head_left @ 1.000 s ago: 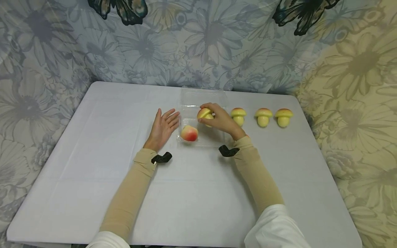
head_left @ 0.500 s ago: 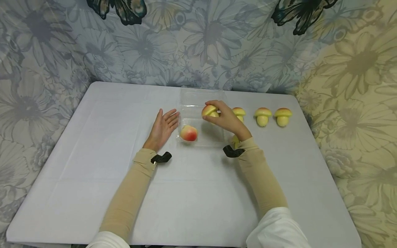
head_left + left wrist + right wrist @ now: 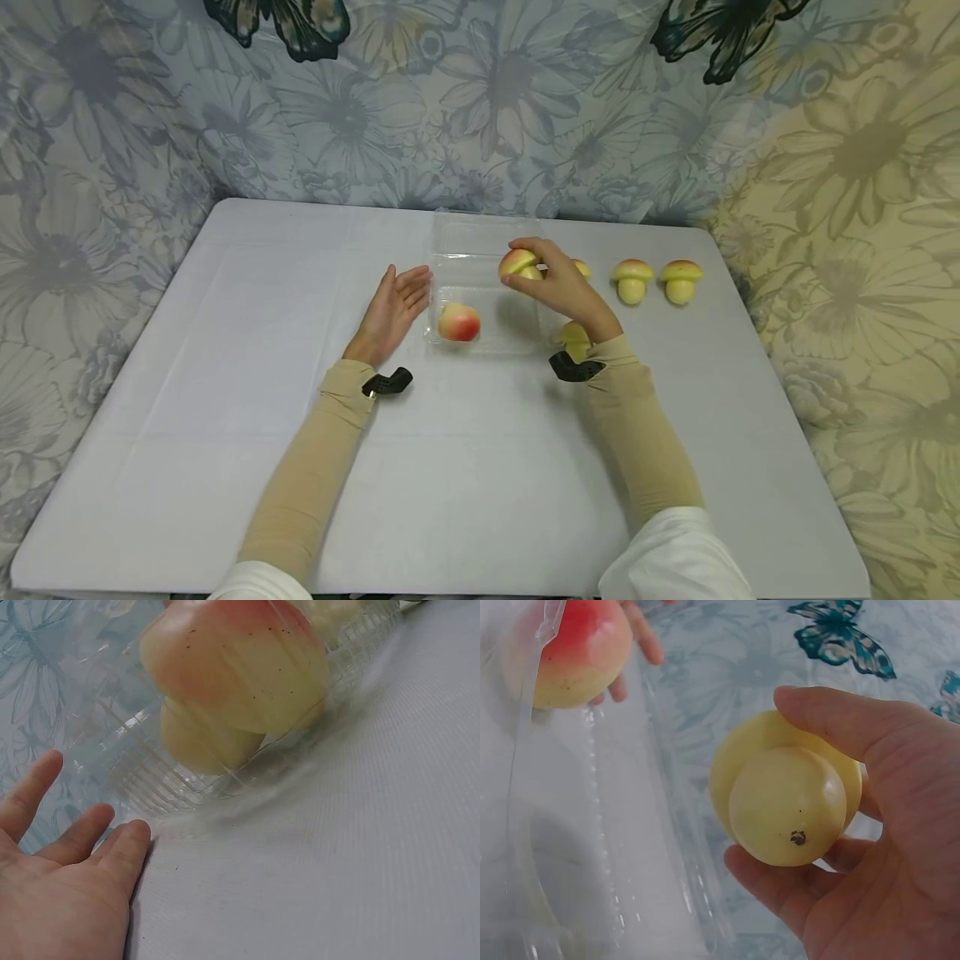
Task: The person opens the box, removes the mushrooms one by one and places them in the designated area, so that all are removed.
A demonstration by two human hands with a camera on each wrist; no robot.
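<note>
A yellow toy mushroom (image 3: 517,262) with a reddish cap is held between the thumb and fingers of my right hand (image 3: 561,282), above the right part of a clear plastic container (image 3: 486,235). In the right wrist view, the rounded stem end of that mushroom (image 3: 787,806) faces the camera. Another toy mushroom (image 3: 459,322) with a red-blushed cap sits in the container's front left; its stem shows in the left wrist view. Beside the container's left wall, my left hand (image 3: 386,317) stays open with its palm turned inward and nothing in it.
Right of the container, two mushrooms (image 3: 632,281) (image 3: 681,282) stand on the white table (image 3: 247,400). One more mushroom (image 3: 582,268) is partly hidden behind my right hand, and another (image 3: 574,337) lies near my right wrist. A floral-patterned wall (image 3: 352,117) rises behind the table.
My right hand has moved right and slightly away from me with the mushroom. A mushroom by my right wrist has come into view. The left hand stays almost still.
</note>
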